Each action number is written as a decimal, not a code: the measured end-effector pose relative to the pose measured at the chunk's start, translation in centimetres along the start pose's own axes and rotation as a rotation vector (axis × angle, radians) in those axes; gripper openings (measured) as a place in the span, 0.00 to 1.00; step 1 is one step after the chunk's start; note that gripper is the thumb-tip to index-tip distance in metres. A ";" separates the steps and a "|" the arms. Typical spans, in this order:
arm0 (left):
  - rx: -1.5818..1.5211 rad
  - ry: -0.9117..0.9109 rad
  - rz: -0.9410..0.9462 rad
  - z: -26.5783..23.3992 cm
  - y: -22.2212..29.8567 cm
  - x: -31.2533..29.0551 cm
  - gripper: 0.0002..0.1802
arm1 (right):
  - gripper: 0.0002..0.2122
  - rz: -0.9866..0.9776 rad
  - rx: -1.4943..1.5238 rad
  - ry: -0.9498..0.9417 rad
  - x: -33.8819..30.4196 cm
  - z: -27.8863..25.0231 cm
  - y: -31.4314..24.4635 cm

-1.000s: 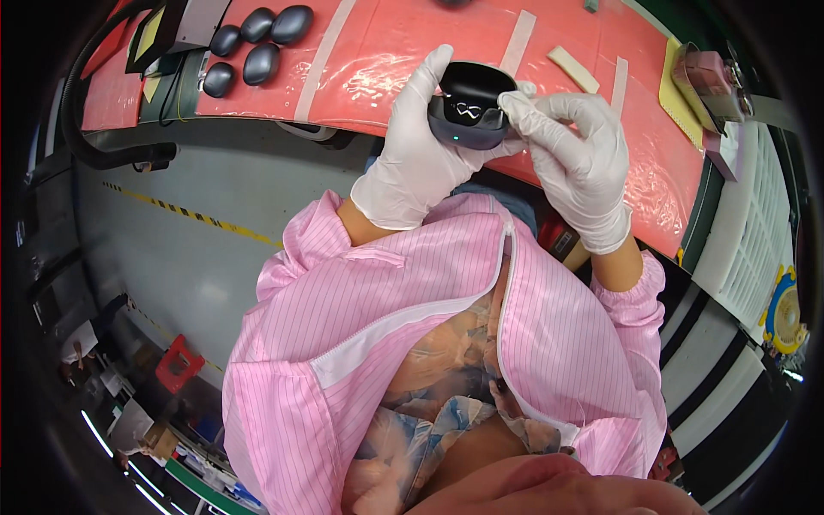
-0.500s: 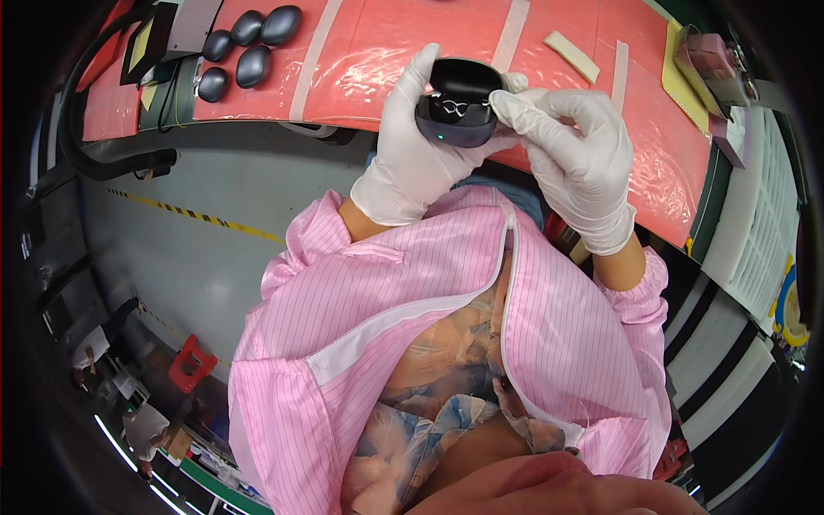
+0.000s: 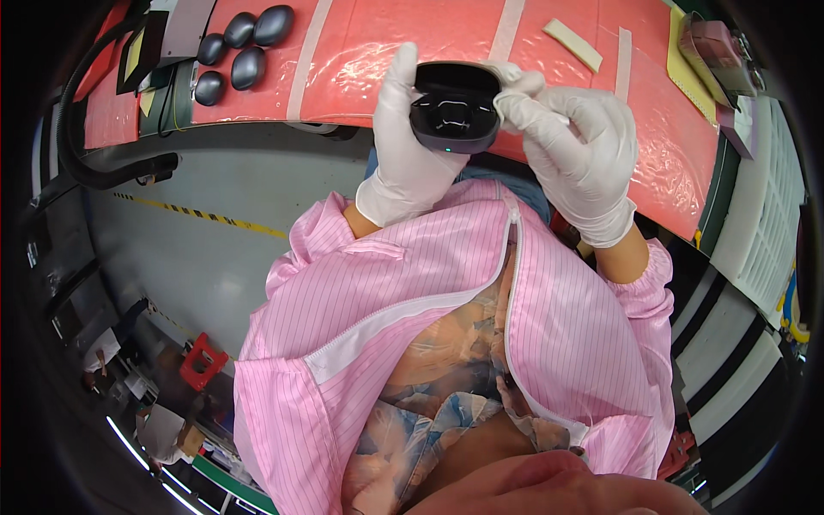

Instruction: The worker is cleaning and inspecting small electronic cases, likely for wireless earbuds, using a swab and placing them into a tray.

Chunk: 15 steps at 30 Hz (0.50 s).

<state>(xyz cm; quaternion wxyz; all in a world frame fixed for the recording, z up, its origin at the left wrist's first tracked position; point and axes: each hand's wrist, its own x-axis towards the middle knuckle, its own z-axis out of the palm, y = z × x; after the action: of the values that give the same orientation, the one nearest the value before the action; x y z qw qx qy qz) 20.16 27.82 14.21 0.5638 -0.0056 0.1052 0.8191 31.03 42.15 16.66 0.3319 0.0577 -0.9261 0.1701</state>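
Observation:
My gloved left hand [image 3: 402, 167] holds a dark earbud charging case [image 3: 455, 142] from the left and below, its thumb standing up along the side. The case's lid is raised, its inside is glossy black, and a small green light glows on the front. At the case's right edge, my gloved right hand [image 3: 579, 150] has its thumb and forefinger pinched together. Whatever may be between those fingertips cannot be made out. Several closed, dark grey rounded cases [image 3: 248, 68] lie on the table's red covering [image 3: 378, 51] at the far left.
A cream-coloured strip [image 3: 572, 46] lies on the table beyond my right hand. To the far right are a yellow pad [image 3: 687, 64] and a clear container [image 3: 714, 47] with pinkish contents. A black curved arm [image 3: 73, 142] reaches in from the left, near a grey box [image 3: 184, 27].
My right fingertips have shifted from over the case's inside to its right edge. The case has moved slightly left and stays in my left hand.

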 end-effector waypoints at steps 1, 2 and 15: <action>0.393 0.029 0.149 0.7 0.0 0.1 0.42 | 0.15 0.091 0.045 0.014 -0.5 0.1 0.5; 0.787 0.058 0.296 1.0 0.0 0.1 0.44 | 0.14 0.184 0.090 0.027 -0.9 0.3 0.8; 0.851 0.016 0.404 0.2 -1.2 0.2 0.52 | 0.14 0.112 0.185 -0.129 -0.8 -0.8 -2.1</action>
<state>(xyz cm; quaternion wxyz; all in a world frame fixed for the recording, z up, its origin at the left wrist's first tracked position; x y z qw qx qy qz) 21.26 28.44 14.18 0.3447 0.2403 0.4349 0.7964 32.58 40.49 17.25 0.2549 0.0472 -0.9277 0.2689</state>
